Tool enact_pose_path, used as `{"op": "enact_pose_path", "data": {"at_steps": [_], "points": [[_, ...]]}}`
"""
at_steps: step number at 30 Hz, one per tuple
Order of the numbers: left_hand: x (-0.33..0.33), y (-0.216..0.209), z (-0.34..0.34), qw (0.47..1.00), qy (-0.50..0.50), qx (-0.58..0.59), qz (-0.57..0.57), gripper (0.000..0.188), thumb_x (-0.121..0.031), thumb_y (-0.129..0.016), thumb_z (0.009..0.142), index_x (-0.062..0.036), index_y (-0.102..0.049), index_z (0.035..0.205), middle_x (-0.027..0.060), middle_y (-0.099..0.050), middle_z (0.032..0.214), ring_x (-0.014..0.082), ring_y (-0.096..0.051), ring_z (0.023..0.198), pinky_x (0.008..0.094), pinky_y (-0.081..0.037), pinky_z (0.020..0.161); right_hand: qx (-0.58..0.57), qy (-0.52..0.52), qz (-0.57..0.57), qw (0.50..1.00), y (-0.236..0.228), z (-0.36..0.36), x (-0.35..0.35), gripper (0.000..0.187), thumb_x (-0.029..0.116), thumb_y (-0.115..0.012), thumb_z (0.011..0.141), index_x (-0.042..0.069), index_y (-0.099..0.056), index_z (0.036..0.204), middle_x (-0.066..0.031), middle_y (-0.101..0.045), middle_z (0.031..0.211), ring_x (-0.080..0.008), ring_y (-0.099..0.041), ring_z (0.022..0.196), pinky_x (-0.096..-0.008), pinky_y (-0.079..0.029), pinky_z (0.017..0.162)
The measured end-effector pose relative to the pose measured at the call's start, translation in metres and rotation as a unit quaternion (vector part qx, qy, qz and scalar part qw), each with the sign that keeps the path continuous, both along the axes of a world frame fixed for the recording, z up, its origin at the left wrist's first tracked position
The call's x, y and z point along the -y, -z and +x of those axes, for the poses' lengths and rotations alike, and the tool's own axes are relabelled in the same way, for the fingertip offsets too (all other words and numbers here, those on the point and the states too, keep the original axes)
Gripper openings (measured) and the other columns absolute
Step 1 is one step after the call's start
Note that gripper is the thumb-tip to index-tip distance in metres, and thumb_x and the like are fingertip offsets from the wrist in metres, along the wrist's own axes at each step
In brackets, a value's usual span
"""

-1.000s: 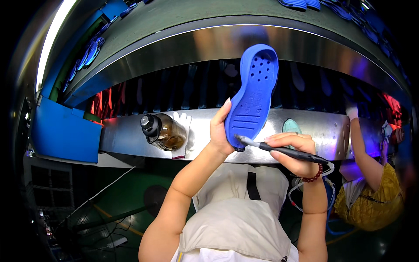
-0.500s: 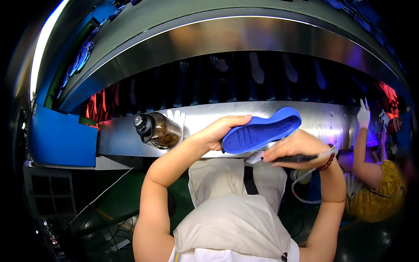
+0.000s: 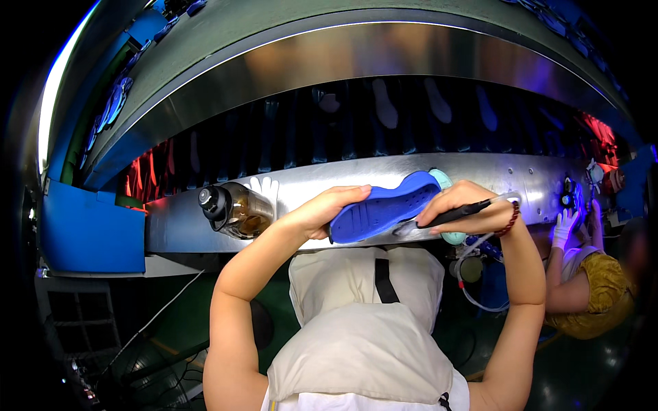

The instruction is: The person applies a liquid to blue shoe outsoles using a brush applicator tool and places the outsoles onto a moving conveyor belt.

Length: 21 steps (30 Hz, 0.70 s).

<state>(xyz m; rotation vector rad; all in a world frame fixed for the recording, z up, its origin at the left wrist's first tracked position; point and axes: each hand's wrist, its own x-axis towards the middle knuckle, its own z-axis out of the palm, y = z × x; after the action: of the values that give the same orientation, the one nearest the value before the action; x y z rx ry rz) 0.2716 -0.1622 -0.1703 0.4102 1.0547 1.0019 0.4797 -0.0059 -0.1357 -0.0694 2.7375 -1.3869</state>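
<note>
My left hand (image 3: 327,209) grips a blue shoe sole (image 3: 373,214) by its left end, thumb on the upper rim. The sole is tilted, its hollow, grooved and dotted inner face toward me. In my right hand (image 3: 473,205) is a brush (image 3: 460,214) with a black handle and a pale tube running from its back end. The brush tip lies near the sole's lower right edge; whether it touches is unclear. Behind the sole's right end and my right hand shows a pale green thing (image 3: 442,179), mostly hidden.
A dark-capped bottle (image 3: 248,211) of brown liquid and a white glove (image 3: 265,186) are on the metal ledge (image 3: 308,179). Beyond it, soles (image 3: 385,104) lie in a dark opening under a metal hood (image 3: 329,55). At right, a co-worker's gloved hand (image 3: 565,225) is near the ledge.
Both hands and the sole now appear slightly further left, as the whole view has shifted. My right hand has lifted closer to the sole's right end. The pale green thing has come into sight.
</note>
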Motion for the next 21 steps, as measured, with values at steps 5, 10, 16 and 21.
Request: {"op": "enact_pose_path", "data": {"at_steps": [5, 10, 16, 21], "points": [[-0.005, 0.031, -0.001, 0.982, -0.072, 0.173, 0.020, 0.052, -0.038, -0.039, 0.089, -0.0009, -0.039, 0.125, 0.0191, -0.048, 0.119, 0.0308, -0.054, 0.102, 0.0508, -0.046, 0.082, -0.085, 0.192, -0.240, 0.948, -0.007, -0.005, 0.025, 0.019, 0.006, -0.068, 0.071, 0.001, -0.066, 0.089, -0.0060, -0.064, 0.075, -0.0087, -0.059, 0.068, -0.0215, -0.047, 0.062], [-0.012, 0.038, 0.010, 0.947, -0.120, 0.299, 0.015, 0.051, -0.040, -0.038, 0.088, -0.0039, -0.040, 0.124, 0.0203, -0.046, 0.120, 0.0369, -0.050, 0.104, 0.0586, -0.043, 0.081, -0.107, 0.284, -0.259, 0.917, 0.041, -0.017, 0.000, 0.012, 0.005, -0.061, 0.077, -0.001, -0.064, 0.087, -0.0085, -0.063, 0.079, -0.0093, -0.057, 0.062, -0.0209, -0.048, 0.057], [-0.014, 0.046, 0.008, 0.939, -0.162, 0.302, 0.023, 0.050, -0.039, -0.039, 0.088, -0.0045, -0.040, 0.124, 0.0204, -0.046, 0.121, 0.0371, -0.050, 0.105, 0.0601, -0.042, 0.081, -0.198, 0.490, -0.164, 0.833, 0.059, -0.025, 0.009, 0.013, 0.007, -0.062, 0.078, 0.000, -0.063, 0.089, -0.0049, -0.061, 0.077, -0.0065, -0.054, 0.057, -0.0178, -0.045, 0.054], [-0.018, 0.057, 0.006, 0.947, -0.171, 0.270, 0.030, 0.048, -0.038, -0.036, 0.090, -0.0024, -0.042, 0.121, 0.0181, -0.051, 0.115, 0.0344, -0.053, 0.102, 0.0575, -0.044, 0.079, -0.333, 0.468, 0.134, 0.808, 0.078, -0.041, 0.052, 0.014, 0.004, -0.063, 0.073, -0.002, -0.061, 0.085, -0.0168, -0.062, 0.077, -0.0264, -0.061, 0.068, -0.0287, -0.047, 0.061]]}}
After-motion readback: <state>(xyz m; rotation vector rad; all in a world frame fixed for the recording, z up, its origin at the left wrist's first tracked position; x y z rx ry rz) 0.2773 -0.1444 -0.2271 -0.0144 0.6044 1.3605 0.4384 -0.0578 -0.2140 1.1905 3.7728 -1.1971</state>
